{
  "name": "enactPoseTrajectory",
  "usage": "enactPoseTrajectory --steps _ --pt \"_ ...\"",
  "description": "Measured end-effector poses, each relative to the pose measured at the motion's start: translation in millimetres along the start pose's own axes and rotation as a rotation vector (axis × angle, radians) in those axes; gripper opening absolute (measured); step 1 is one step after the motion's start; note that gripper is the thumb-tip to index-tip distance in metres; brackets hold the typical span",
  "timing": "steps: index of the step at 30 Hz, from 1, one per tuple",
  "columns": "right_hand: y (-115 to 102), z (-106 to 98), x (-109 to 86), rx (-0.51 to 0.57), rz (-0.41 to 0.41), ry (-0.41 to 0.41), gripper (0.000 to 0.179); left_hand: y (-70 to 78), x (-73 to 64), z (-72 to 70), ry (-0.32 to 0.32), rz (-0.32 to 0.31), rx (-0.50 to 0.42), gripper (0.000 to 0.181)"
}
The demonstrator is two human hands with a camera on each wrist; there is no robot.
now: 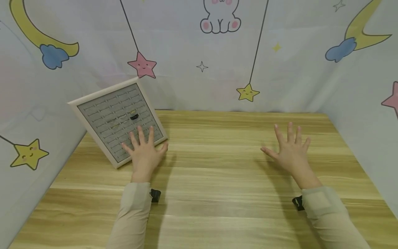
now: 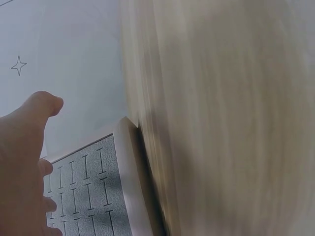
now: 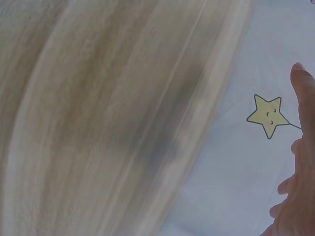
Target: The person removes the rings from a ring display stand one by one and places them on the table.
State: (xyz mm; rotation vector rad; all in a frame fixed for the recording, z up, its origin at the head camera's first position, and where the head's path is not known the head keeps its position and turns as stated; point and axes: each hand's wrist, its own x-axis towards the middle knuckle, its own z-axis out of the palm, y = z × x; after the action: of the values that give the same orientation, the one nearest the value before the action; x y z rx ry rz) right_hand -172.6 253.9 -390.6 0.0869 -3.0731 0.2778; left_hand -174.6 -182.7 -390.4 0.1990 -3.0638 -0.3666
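Observation:
A ring display board [image 1: 105,136] with a pale wooden frame and grey slotted padding leans tilted at the left of the table. Near its middle sit several small rings, among them a black ring [image 1: 134,117] and gold-toned ones. My left hand [image 1: 144,155], fingers spread and straight, is over the board's lower right corner in the head view and holds nothing. In the left wrist view, the board's slotted padding [image 2: 83,196] shows beyond the fingers. Over the right side of the table, my right hand [image 1: 292,154] has its fingers spread too, with nothing in them.
The wood-grain table [image 1: 214,180] runs back to a white cloth backdrop [image 1: 186,86] printed with stars, moons and a cartoon animal. Cloth walls also close in the left and right sides. Black wrist devices [image 1: 155,195] show at both sleeves.

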Motion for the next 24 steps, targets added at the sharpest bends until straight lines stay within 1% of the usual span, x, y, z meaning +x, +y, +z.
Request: enactPoseTrajectory --steps 9,15,20,24 --pt "-2.1 -0.2 -0.6 0.02 -0.006 -0.001 0.096 -1.7 -1.6 -0.9 -0.015 0.005 0.024 0.085" --pt "-3.3 0.9 -0.1 0.017 -0.004 -0.003 0.096 -2.9 -2.0 0.0 -0.006 0.004 0.025 0.085" --pt "-6.1 0.7 1.6 0.025 -0.004 -0.013 0.095 -2.6 -2.4 -2.3 0.037 0.02 0.021 0.084" --pt "-8.7 0.6 3.4 0.031 -0.004 -0.011 0.094 -2.6 -2.8 -7.7 0.106 0.035 -0.032 0.078"
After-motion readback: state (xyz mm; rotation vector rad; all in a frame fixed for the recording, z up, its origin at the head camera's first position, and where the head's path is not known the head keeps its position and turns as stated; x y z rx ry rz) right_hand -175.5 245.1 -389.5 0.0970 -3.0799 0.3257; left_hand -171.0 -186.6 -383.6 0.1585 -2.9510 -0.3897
